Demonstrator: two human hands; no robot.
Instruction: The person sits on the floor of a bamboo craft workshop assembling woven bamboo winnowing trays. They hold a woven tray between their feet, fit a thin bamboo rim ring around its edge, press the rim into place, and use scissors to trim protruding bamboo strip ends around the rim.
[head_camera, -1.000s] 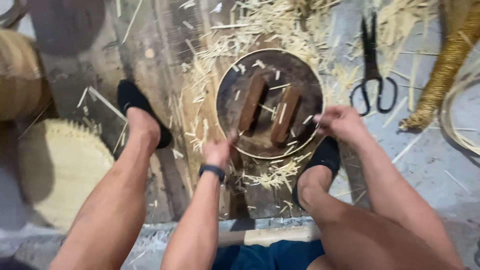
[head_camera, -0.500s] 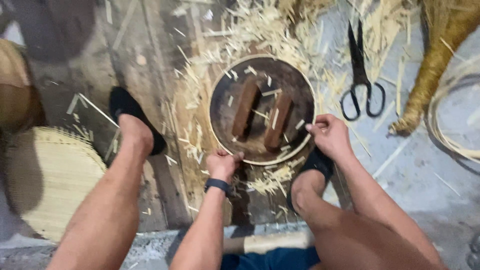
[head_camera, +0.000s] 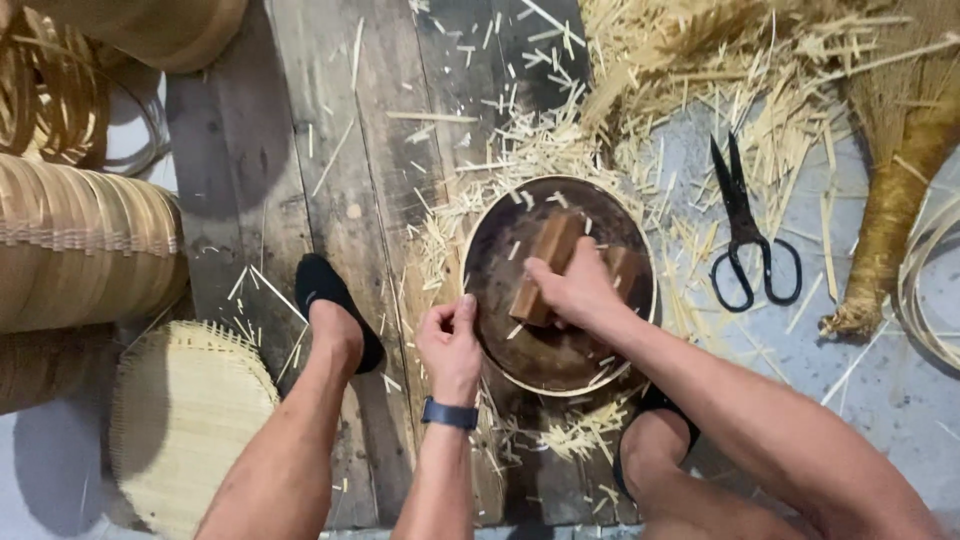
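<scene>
Between the feet, from the head view, the right hand (head_camera: 575, 290) has left the pan (head_camera: 500, 345) rim and now grips a block (head_camera: 540, 268) inside it; work has shifted to the blocks. Left hand (head_camera: 450, 345) pinches the rim. Block's long axis runs up-right, tilted.

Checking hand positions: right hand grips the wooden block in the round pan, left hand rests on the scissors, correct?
Not quite. In the head view the left hand is at the pan rim; the scissors lie untouched. The right hand does grip the block.
</scene>
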